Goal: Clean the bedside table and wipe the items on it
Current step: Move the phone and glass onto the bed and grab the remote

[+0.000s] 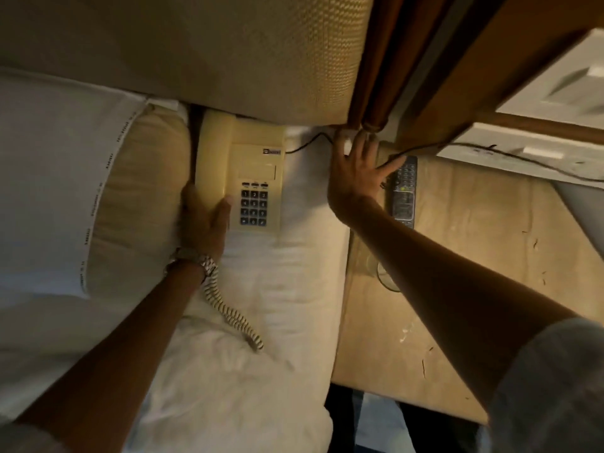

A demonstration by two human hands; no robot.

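Left hand point(204, 220) grips the phone point(248, 178) on the bed point(287, 289); the spread, empty right hand point(356, 171) should ease its cord point(307, 146) past the remote point(404, 191).

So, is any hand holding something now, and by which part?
The left hand grips the telephone handset at its lower end, thumb on top. The right hand is spread open and holds nothing.

White pillow point(49, 158) top L, beige headboard point(228, 44) behind, brown curtain point(385, 60) upper R, rumpled bedsheet point(277, 305) btm
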